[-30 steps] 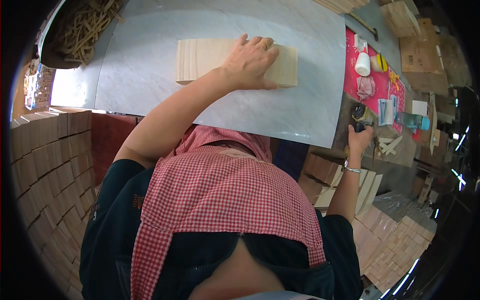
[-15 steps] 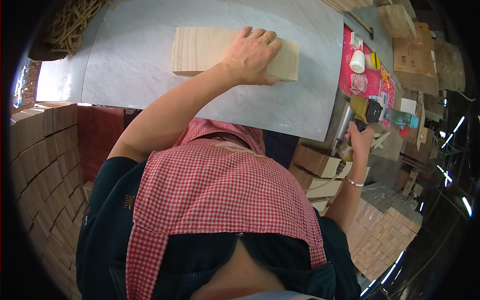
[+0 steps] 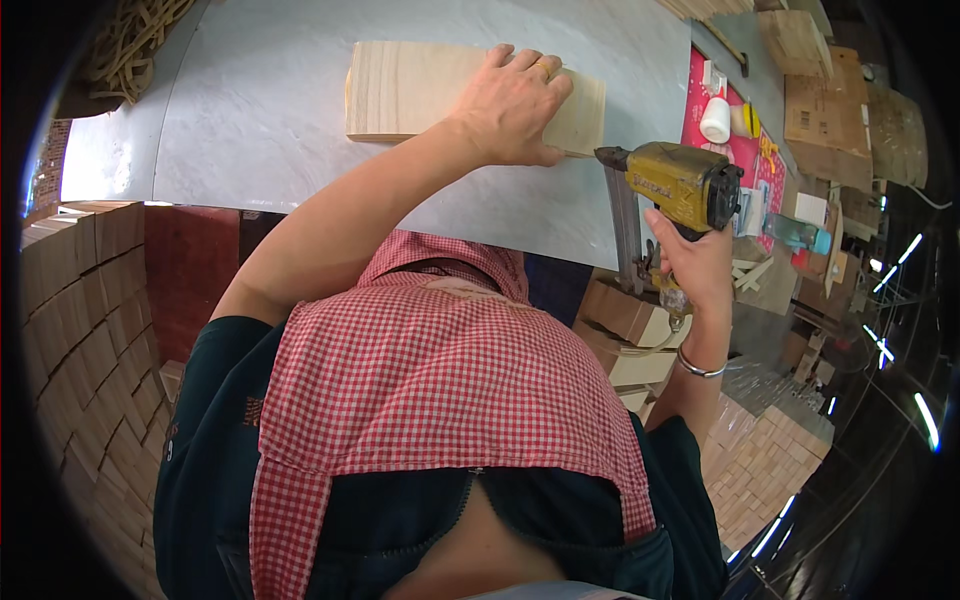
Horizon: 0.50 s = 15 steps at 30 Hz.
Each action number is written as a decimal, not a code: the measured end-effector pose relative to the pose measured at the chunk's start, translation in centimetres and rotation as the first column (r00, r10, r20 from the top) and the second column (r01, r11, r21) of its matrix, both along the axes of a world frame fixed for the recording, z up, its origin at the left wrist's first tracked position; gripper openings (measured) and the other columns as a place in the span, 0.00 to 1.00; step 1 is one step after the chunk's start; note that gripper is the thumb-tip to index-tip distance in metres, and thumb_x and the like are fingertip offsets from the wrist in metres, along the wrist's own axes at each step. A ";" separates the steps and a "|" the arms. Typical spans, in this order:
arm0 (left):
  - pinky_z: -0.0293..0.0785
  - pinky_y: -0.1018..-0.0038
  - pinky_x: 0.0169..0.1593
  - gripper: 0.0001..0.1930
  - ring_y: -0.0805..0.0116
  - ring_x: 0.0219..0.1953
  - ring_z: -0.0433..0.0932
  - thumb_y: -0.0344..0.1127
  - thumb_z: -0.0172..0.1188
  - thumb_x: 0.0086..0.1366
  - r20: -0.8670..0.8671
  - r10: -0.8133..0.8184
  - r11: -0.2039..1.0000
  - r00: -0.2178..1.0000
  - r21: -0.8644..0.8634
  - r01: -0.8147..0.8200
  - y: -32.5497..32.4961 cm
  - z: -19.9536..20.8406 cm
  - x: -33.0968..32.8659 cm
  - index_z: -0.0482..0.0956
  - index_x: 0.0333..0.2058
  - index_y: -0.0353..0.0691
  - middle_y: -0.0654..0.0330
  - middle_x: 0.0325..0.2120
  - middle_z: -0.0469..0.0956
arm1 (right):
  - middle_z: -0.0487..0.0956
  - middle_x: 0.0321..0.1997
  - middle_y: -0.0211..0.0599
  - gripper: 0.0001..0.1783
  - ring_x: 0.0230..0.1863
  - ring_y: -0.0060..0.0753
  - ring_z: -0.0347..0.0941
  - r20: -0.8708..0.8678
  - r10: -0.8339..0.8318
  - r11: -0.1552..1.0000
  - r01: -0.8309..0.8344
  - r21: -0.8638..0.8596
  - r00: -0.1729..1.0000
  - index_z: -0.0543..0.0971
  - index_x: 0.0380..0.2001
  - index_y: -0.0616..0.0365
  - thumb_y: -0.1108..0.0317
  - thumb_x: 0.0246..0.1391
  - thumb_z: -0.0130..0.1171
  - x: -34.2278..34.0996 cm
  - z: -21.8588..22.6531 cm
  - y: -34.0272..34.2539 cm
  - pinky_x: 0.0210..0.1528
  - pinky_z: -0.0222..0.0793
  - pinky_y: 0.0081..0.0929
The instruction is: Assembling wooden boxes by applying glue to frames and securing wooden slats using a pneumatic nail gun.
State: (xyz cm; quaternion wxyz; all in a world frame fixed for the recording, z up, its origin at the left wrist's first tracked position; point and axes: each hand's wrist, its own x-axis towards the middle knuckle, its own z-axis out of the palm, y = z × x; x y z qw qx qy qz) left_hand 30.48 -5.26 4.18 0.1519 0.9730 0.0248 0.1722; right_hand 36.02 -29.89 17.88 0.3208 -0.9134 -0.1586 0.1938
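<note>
A long, pale rectangular wooden piece (image 3: 410, 90) lies on the grey tabletop. My left hand (image 3: 512, 108) grips across its right half, thumb along the near edge and fingers spread over the top. What is beneath that palm is hidden. In my right hand (image 3: 697, 262) is a yellow and black air nail gun (image 3: 672, 186), its handle wrapped by the fingers. The gun's dark nose points left, at or very near the wooden piece's near right corner; whether they touch I cannot tell. A hose runs down from the gun's handle.
The grey table (image 3: 270, 110) spans the front. On its right, a red mat (image 3: 745, 165) bears a white bottle (image 3: 715, 120) and a yellow-topped container. A clear bottle (image 3: 797, 232) lies beyond. Stacked wood blocks (image 3: 85, 320) stand left, and rubber bands (image 3: 125, 45) lie far left.
My right hand has raised the nail gun and swung its nose leftward to the wooden piece's right end. My left hand keeps its grip on the piece, which is slightly shifted in view.
</note>
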 end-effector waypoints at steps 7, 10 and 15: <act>0.60 0.55 0.64 0.35 0.57 0.53 0.74 0.58 0.71 0.47 0.009 0.007 1.000 1.000 -0.005 -0.007 0.0 -0.3 0.1 0.79 0.49 0.41 0.54 0.52 0.77 | 0.78 0.20 0.29 0.11 0.11 0.18 0.64 -0.039 -0.017 0.999 0.016 -0.029 0.999 0.81 0.33 0.65 0.69 0.54 0.70 -0.5 0.1 0.6 0.14 0.60 0.19; 0.59 0.55 0.65 0.36 0.57 0.55 0.73 0.58 0.72 0.46 -0.011 0.005 1.000 1.000 -0.022 -0.006 0.0 -0.2 0.0 0.78 0.50 0.41 0.54 0.52 0.77 | 0.74 0.19 0.28 0.12 0.12 0.18 0.63 -0.110 -0.077 0.997 0.075 -0.016 0.991 0.79 0.34 0.65 0.68 0.55 0.71 -1.0 0.2 0.9 0.14 0.62 0.17; 0.60 0.52 0.65 0.37 0.56 0.58 0.72 0.59 0.73 0.46 0.054 -0.017 1.000 0.998 -0.004 0.017 0.6 -0.6 -0.6 0.78 0.50 0.41 0.54 0.54 0.76 | 0.75 0.19 0.29 0.12 0.12 0.18 0.64 0.001 0.049 0.996 -0.049 -0.077 0.999 0.79 0.34 0.65 0.68 0.55 0.70 -1.3 0.5 1.3 0.14 0.62 0.17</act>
